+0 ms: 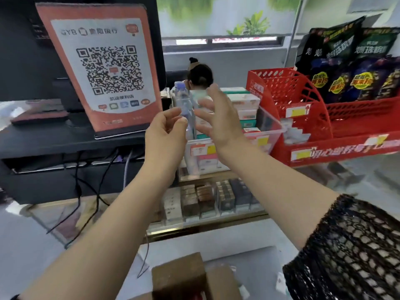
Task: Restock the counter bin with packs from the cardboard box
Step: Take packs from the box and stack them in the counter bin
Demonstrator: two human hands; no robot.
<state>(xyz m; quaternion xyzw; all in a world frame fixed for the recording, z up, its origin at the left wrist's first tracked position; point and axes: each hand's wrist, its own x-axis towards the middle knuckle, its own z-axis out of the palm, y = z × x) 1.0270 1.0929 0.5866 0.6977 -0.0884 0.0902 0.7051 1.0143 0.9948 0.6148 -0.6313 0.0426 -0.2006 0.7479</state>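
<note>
A clear plastic counter bin (273,119) stands on the glass counter, with white and green packs (244,102) stacked inside. My right hand (218,120) is raised over the bin's left end and pinches a pale green pack (197,96), blurred, between its thumb and fingers. Just to the left, my left hand (165,135) hovers with its fingers loosely curled and nothing visible in them. An open cardboard box (184,276) sits at the bottom edge, below both arms.
A clear water bottle (184,100) stands at the bin's left end, behind my hands. On the left is a QR payment sign (104,68) in front of a monitor. A red rack (303,118) with dark snack bags stands on the right. Another person's head (200,75) shows behind the bin.
</note>
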